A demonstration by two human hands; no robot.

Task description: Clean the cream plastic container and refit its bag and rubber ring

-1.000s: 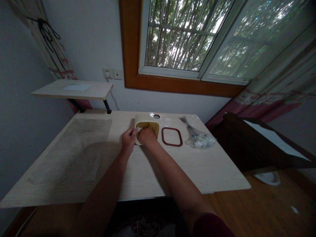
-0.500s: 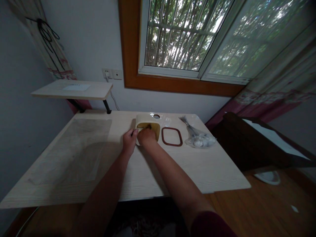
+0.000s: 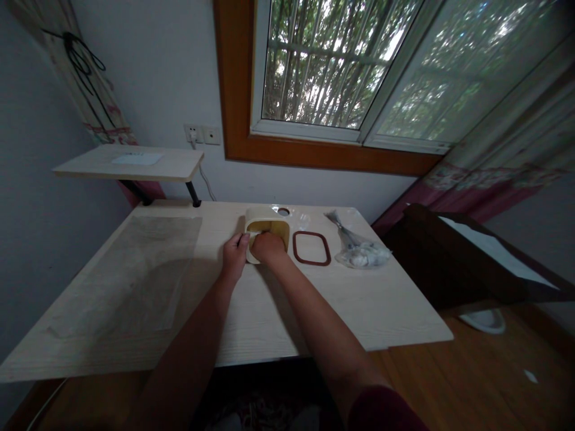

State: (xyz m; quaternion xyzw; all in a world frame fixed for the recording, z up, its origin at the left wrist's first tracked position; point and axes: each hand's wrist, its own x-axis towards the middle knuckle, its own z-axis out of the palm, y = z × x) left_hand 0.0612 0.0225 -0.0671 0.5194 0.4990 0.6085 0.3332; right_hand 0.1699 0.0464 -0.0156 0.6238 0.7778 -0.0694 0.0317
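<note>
A cream-coloured box with rounded corners and a yellowish inside (image 3: 279, 226) stands near the back of the table, its opening towards me. My left hand (image 3: 235, 254) grips the box's left side, thumb at the rim. My right hand (image 3: 268, 247) reaches into the opening, with its back towards me; the fingers are hidden, and whatever they touch does not show. Just right of the box lies a reddish-brown frame-shaped ring (image 3: 311, 263) with rounded corners, flat on the table and apart from both hands.
A knotted clear plastic bag (image 3: 363, 254) with pale contents lies at the table's right. A clear sheet (image 3: 135, 275) covers part of the left side of the table (image 3: 372, 311). A small raised shelf (image 3: 175, 164) stands at the back left, and a dark piece of furniture (image 3: 440, 263) is beyond the right edge.
My right hand has shifted slightly inside the box, and the small dark thing seen beyond its fingers is now hidden. My left hand keeps its hold. The view has moved a little.
</note>
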